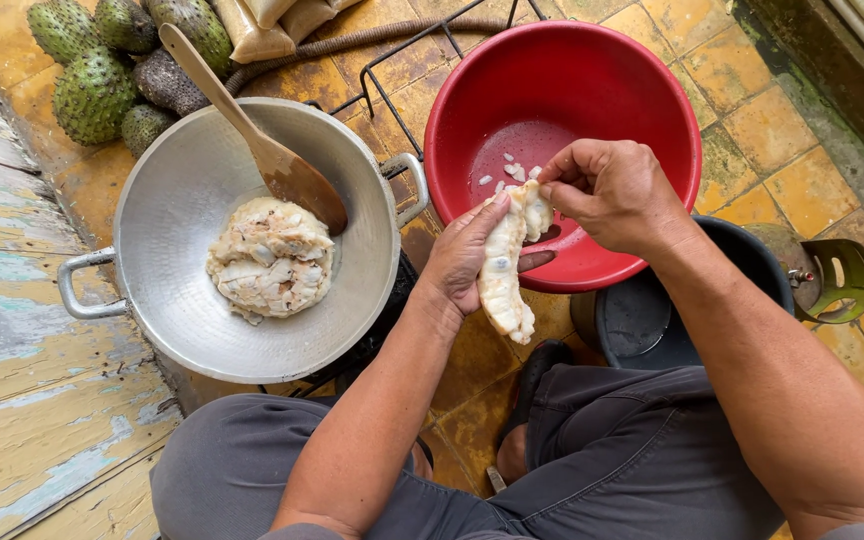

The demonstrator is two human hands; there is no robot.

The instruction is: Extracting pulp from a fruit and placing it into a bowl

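The left hand (pixel 467 255) holds a long piece of white fruit flesh (pixel 505 270), w/ the fingers closed around it from the left side. The piece hangs down from the hand, over the near rim of the red basin (pixel 652 90). The right hand (pixel 612 190) is closed narrow, thumb and fingertips pinching the upper end of the flesh. Both hands are approx. above the basin's near edge. Inside the basin lie a few small white bits (pixel 512 172) on the bottom.

At the left of the basin stands a metal wok (pixel 172 190) w/ two handles, just beside it, rims nearly touching. In the wok's middle is a heap of white pulp (pixel 270 258), and a wooden spatula (pixel 252 130) leans on the far rim, its blade touching the heap. Behind the wok, at the far left corner of the tiled floor (pixel 802 190), lie green spiky fruits (pixel 92 95). A dark bucket (pixel 642 320) stands under the right forearm, near the person's knees.
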